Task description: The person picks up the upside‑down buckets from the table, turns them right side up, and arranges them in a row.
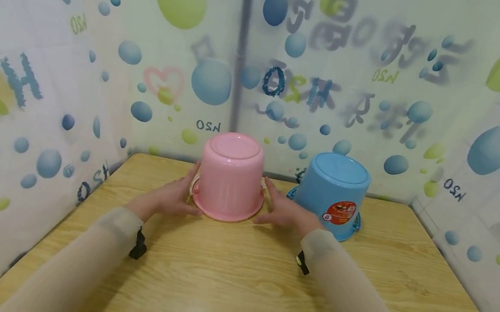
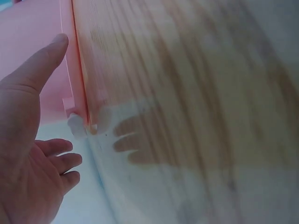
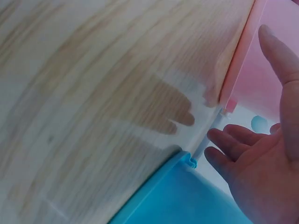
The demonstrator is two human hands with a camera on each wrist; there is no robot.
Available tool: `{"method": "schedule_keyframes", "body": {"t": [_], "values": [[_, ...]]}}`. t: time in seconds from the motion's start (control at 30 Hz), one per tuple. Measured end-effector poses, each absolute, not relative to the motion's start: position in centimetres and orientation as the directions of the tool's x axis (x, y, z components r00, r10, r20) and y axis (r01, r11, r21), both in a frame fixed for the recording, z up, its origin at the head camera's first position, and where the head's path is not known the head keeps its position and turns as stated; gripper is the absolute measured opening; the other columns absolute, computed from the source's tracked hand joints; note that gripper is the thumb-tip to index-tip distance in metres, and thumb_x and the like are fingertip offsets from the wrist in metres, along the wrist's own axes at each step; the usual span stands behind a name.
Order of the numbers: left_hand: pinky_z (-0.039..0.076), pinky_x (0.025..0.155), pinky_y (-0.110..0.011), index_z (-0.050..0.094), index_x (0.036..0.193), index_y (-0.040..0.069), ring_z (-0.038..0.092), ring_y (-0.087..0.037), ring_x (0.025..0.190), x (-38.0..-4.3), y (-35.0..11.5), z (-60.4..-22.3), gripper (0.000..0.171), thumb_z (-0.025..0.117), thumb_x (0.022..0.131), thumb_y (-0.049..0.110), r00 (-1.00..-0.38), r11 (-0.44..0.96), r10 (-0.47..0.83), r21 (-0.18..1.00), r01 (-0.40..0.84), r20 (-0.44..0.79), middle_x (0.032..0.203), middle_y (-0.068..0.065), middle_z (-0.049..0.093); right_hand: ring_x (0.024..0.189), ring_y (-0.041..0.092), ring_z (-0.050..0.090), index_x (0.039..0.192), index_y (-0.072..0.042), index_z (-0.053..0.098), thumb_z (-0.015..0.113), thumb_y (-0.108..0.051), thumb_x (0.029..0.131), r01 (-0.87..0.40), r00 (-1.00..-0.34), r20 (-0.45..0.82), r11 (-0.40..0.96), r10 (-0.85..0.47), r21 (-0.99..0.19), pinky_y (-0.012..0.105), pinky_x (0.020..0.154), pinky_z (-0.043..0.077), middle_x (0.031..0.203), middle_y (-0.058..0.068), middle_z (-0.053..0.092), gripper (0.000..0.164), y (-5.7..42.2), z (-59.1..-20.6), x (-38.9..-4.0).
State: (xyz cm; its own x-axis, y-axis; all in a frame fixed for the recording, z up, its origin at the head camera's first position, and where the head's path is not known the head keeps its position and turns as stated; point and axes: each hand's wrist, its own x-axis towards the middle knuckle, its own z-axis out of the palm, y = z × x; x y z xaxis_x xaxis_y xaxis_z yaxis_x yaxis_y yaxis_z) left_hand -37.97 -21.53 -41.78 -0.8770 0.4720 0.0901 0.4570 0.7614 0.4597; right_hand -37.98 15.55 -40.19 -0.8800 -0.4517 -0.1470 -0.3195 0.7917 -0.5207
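Note:
A pink bucket (image 1: 230,180) stands upside down near the back of the wooden table, its rim on the tabletop. My left hand (image 1: 173,193) is at its left side, thumb extended toward the rim, fingers spread. On the opposite side, my right hand (image 1: 284,209) mirrors it with the thumb toward the bucket. In the left wrist view the thumb lies over the pink wall (image 2: 32,51); whether it touches cannot be told. The right wrist view has the palm facing the pink bucket (image 3: 280,65), fingers spread. Neither hand grips anything.
A blue bucket (image 1: 334,189) with a red label, also upside down, stands just right of my right hand. The wooden table (image 1: 223,280) extends toward me. Curtains (image 1: 365,87) printed with bubbles and letters enclose the back and both sides.

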Motion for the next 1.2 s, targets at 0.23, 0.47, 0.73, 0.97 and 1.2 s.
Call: {"method": "schedule_keyframes", "body": {"t": [0.23,0.47,0.73,0.97,1.2], "values": [[0.033,0.129,-0.068,-0.024,0.173,0.016,0.042,-0.058,0.155,-38.2,-21.1,-42.1,0.141,0.09,0.094,0.038,-0.883,0.752,0.462,0.492,0.439,0.082,0.174,-0.039,0.025,0.17,0.042,0.018,0.178,-0.021,-0.01,0.085,-0.045,0.097,-0.315,-0.891,-0.145,0.816,-0.43,-0.484,0.058,0.138,0.022,0.184,0.02,0.012,0.128,14.7,-40.6,-38.6],[0.032,0.131,-0.065,-0.029,0.172,0.023,0.038,-0.051,0.16,-38.3,-20.8,-42.2,0.134,0.084,0.1,0.025,-0.873,0.701,0.482,0.565,0.436,0.075,0.174,-0.033,0.03,0.167,0.041,0.03,0.177,-0.024,-0.013,0.086,-0.042,0.097,-0.307,-0.892,-0.13,0.789,-0.434,-0.533,0.057,0.138,0.023,0.184,0.015,0.019,0.128,14.2,-41.0,-38.7],[0.031,0.131,-0.067,-0.027,0.172,0.026,0.043,-0.052,0.157,-38.3,-21.2,-42.6,0.133,0.084,0.099,0.028,-0.885,0.699,0.455,0.578,0.422,0.096,0.169,-0.035,0.04,0.168,0.037,0.029,0.176,-0.034,-0.016,0.092,-0.025,0.092,-0.297,-0.894,-0.077,0.713,-0.442,-0.635,0.056,0.138,0.02,0.184,0.011,0.023,0.137,14.1,-41.0,-38.7],[0.029,0.132,-0.068,-0.024,0.174,0.029,0.045,-0.05,0.156,-37.8,-21.5,-42.4,0.146,0.094,0.089,0.018,-0.877,0.643,0.457,0.627,0.439,0.145,0.168,-0.032,0.045,0.167,0.036,0.032,0.176,-0.04,-0.011,0.092,-0.021,0.092,-0.313,-0.901,0.004,0.643,-0.435,-0.698,0.058,0.137,0.023,0.181,0.013,0.03,0.134,14.2,-41.3,-38.7],[0.035,0.129,-0.067,-0.012,0.177,0.029,0.055,-0.046,0.146,-37.6,-21.8,-41.9,0.136,0.091,0.091,0.008,-0.854,0.61,0.455,0.61,0.505,0.252,0.165,-0.029,0.051,0.151,0.038,0.053,0.174,-0.052,-0.003,0.091,-0.035,0.091,-0.327,-0.891,0.037,0.582,-0.453,-0.745,0.065,0.131,0.035,0.169,0.012,0.047,0.126,14.8,-41.2,-38.3]]}}
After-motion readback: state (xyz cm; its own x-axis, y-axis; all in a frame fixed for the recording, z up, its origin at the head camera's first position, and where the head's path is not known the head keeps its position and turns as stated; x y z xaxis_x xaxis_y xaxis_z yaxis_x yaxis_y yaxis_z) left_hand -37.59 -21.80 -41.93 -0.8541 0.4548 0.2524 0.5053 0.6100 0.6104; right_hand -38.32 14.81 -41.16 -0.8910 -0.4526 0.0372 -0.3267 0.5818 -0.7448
